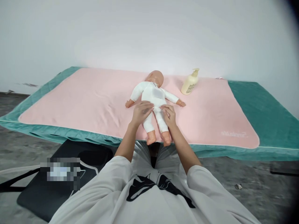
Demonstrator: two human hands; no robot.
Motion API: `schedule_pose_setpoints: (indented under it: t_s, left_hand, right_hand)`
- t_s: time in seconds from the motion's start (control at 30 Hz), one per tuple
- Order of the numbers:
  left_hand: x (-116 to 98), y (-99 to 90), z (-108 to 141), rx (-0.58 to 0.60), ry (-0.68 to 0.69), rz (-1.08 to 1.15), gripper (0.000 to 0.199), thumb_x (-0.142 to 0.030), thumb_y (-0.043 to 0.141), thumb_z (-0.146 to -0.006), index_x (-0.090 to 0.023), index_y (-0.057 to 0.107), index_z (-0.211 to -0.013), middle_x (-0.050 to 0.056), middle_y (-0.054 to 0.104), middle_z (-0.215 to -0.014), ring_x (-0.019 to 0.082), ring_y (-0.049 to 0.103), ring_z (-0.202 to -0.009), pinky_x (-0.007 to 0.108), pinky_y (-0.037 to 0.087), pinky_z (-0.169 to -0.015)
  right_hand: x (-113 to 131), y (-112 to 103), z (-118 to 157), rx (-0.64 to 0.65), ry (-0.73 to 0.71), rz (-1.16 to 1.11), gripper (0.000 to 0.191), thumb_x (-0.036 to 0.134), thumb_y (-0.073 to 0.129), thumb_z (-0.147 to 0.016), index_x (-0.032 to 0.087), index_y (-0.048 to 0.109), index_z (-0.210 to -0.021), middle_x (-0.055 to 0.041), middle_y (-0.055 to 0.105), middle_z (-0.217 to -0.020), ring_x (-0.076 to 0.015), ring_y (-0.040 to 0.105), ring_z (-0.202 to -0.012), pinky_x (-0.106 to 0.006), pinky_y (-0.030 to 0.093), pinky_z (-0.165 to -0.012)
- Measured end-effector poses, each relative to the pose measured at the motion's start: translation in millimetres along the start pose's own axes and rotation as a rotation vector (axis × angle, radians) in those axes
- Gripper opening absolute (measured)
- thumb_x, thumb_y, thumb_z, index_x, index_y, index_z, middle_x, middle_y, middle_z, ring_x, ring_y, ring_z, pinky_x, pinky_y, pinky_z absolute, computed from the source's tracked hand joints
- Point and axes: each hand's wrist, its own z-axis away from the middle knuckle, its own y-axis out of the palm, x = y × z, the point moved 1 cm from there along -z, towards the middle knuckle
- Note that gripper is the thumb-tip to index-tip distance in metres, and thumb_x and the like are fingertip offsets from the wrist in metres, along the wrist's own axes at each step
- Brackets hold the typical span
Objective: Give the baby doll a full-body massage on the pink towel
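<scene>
A baby doll (153,93) in a white suit lies on its back on a pink mat (93,99), its head toward the wall and its feet near the front edge. My left hand (141,112) is at the doll's lower belly and hip, fingers bent and fingertips pressed together at the white cloth. Over the other hip, my right hand (168,114) touches the suit with its fingers closed on the cloth. Both hands pinch at about the same height, a short gap apart. The doll's arms are spread out.
Behind the doll's arm, a cream pump bottle (190,82) stands on the mat. A green cover (268,105) lies beneath the mat. Below the front edge at left is a black bag or seat (46,196). A white wall (140,34) rises behind.
</scene>
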Motion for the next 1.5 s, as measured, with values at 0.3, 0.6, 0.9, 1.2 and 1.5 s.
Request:
schedule_pose_setpoints:
  t_s: [0.3, 0.6, 0.9, 1.2, 1.5]
  left_hand:
    - [25, 12.9, 2, 0.090, -0.112, -0.042, 0.021, -0.039, 0.062, -0.088, -0.022, 0.075, -0.083, 0.004, 0.076, -0.085, 0.022, 0.068, -0.088, 0.041, 0.050, -0.087]
    - [32, 16.8, -30, 0.212, -0.098, 0.034, 0.053, -0.054, 0.044, -0.094, -0.021, 0.057, -0.055, 0.003, 0.060, -0.057, 0.017, 0.054, -0.060, 0.036, 0.044, -0.068]
    - [38, 15.8, -14, 0.004, -0.067, 0.134, 0.046, -0.051, 0.045, -0.095, -0.022, 0.069, -0.068, 0.006, 0.073, -0.082, 0.022, 0.061, -0.090, 0.044, 0.044, -0.091]
    - [36, 17.8, -19, 0.084, -0.121, 0.076, 0.041, -0.053, 0.047, -0.093, -0.025, 0.074, -0.077, 0.005, 0.075, -0.091, 0.025, 0.058, -0.096, 0.049, 0.039, -0.102]
    - [40, 22.1, -21, 0.134, -0.151, 0.060, 0.040, -0.053, 0.049, -0.092, -0.024, 0.073, -0.076, 0.005, 0.075, -0.085, 0.025, 0.059, -0.093, 0.046, 0.042, -0.095]
  right_hand:
    - [-17, 7, -15, 0.108, 0.050, 0.004, 0.033, 0.042, 0.044, -0.097, 0.024, 0.070, -0.088, -0.0055, 0.073, -0.092, -0.0222, 0.064, -0.097, -0.043, 0.049, -0.094]
    - [-35, 22, -42, 0.131, 0.003, 0.027, 0.043, 0.046, 0.040, -0.096, 0.023, 0.056, -0.063, -0.0036, 0.061, -0.067, -0.0198, 0.058, -0.070, -0.040, 0.049, -0.079]
    - [-27, 20, -36, 0.049, -0.083, -0.003, 0.034, 0.041, 0.043, -0.096, 0.024, 0.069, -0.083, -0.0063, 0.070, -0.089, -0.0223, 0.063, -0.088, -0.043, 0.046, -0.086]
    - [-28, 21, -37, 0.090, -0.060, 0.007, 0.038, 0.045, 0.040, -0.097, 0.026, 0.072, -0.089, -0.0068, 0.070, -0.094, -0.0231, 0.063, -0.093, -0.045, 0.045, -0.090]
    - [-32, 25, -41, 0.126, 0.021, -0.019, 0.034, 0.042, 0.045, -0.096, 0.024, 0.070, -0.081, -0.0048, 0.069, -0.087, -0.0214, 0.063, -0.089, -0.043, 0.046, -0.089]
